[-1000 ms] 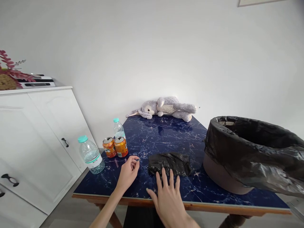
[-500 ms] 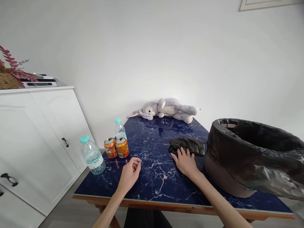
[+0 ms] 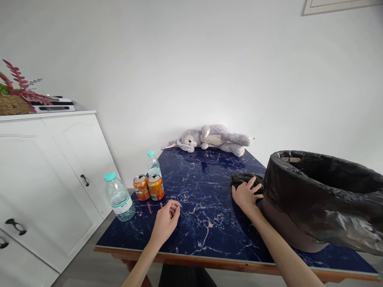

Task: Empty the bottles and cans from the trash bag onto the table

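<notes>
On the blue marbled table [image 3: 206,203], my right hand [image 3: 247,195] presses with spread fingers on a crumpled black plastic bag [image 3: 239,178]. That bag lies against the left side of a brown bin [image 3: 291,229] lined with a black bag [image 3: 317,191]. My left hand [image 3: 166,221] rests near the front edge, its fingers curled, with nothing visible in them. Beyond it stand two orange cans, one on the left [image 3: 141,188] and one on the right [image 3: 156,188]. A clear bottle with a turquoise cap [image 3: 119,199] is left of the cans, and another bottle [image 3: 153,164] is behind them.
A grey plush rabbit [image 3: 209,138] lies on its side along the far table edge by the wall. To the left stands a white cabinet [image 3: 60,179] with dark handles, carrying a wicker basket [image 3: 13,105] with red foliage.
My right hand has moved to the right, and the crumpled bag has shifted and bunched up toward the bin. My left hand has hardly moved. The view has shifted slightly.
</notes>
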`<control>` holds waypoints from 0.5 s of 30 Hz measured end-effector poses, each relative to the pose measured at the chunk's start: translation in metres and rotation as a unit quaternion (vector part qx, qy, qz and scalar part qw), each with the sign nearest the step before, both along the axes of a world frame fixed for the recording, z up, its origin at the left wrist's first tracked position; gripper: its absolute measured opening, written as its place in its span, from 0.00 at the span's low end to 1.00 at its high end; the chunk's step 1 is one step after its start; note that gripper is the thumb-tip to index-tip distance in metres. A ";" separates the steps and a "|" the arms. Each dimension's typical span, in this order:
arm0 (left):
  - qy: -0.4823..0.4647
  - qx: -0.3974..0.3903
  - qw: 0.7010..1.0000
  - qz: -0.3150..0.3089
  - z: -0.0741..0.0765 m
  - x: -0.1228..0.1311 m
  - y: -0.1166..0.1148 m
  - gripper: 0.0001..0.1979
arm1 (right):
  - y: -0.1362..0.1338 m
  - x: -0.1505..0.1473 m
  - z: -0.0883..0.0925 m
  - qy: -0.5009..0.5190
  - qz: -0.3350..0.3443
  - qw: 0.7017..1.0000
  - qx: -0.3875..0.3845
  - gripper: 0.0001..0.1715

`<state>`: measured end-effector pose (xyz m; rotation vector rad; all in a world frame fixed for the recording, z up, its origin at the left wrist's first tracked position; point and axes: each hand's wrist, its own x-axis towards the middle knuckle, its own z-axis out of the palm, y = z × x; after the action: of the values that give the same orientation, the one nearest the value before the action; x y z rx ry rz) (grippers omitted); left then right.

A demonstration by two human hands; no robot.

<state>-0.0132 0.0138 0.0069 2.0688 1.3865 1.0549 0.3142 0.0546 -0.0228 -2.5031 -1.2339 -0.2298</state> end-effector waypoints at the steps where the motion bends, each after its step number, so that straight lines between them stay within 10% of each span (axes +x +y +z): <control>1: 0.002 0.001 1.000 -0.001 0.000 0.000 0.000 0.13 | -0.005 -0.002 0.000 -0.002 0.015 1.000 0.003 0.34; 9: 0.032 0.004 0.999 -0.020 0.002 0.000 -0.003 0.12 | -0.124 -0.019 -0.003 0.007 0.314 0.949 0.036 0.34; 15: 0.047 0.001 0.998 -0.030 0.002 0.002 -0.006 0.11 | -0.232 0.069 -0.004 0.245 0.370 0.896 0.013 0.29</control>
<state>-0.0112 0.0079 0.0084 2.1729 1.3600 0.9450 0.3830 -0.1769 -0.0272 -1.7152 -1.7859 0.5325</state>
